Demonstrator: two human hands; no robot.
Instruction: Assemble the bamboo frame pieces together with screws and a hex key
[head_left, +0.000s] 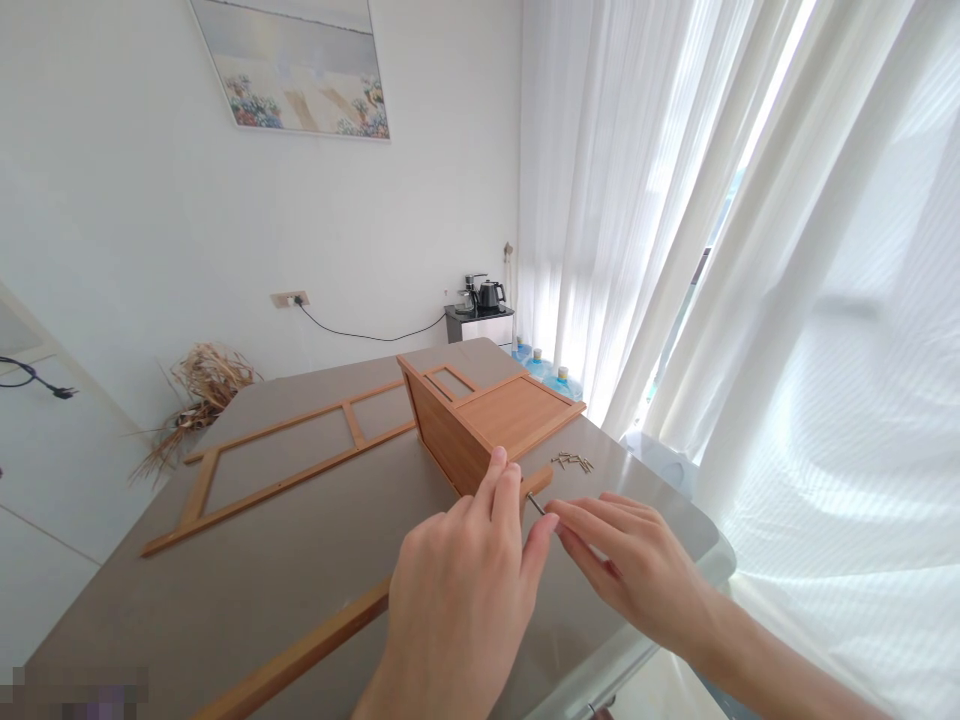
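Note:
My left hand [469, 570] grips the near end of a wooden frame with an upright panel [450, 430], its fingers over the wood and its thumb reaching toward my right fingertips. My right hand [637, 565] pinches a thin metal rod [535, 504] against the end of a short wooden rail [537, 482]. Whether the rod is a screw or a tool's shaft, I cannot tell; my fingers hide its outer end. A long wooden bar [300, 655] runs from under my left wrist to the lower left. Several brass-coloured screws [573, 461] lie loose beyond my right hand.
A flat wooden ladder-like frame [274, 490] lies on the left of the grey table [315, 560]. The table's rounded edge [724, 560] is at right. Water bottles [562, 382] and white curtains [810, 400] stand beyond, with a coffee maker and kettle [490, 294] at the back.

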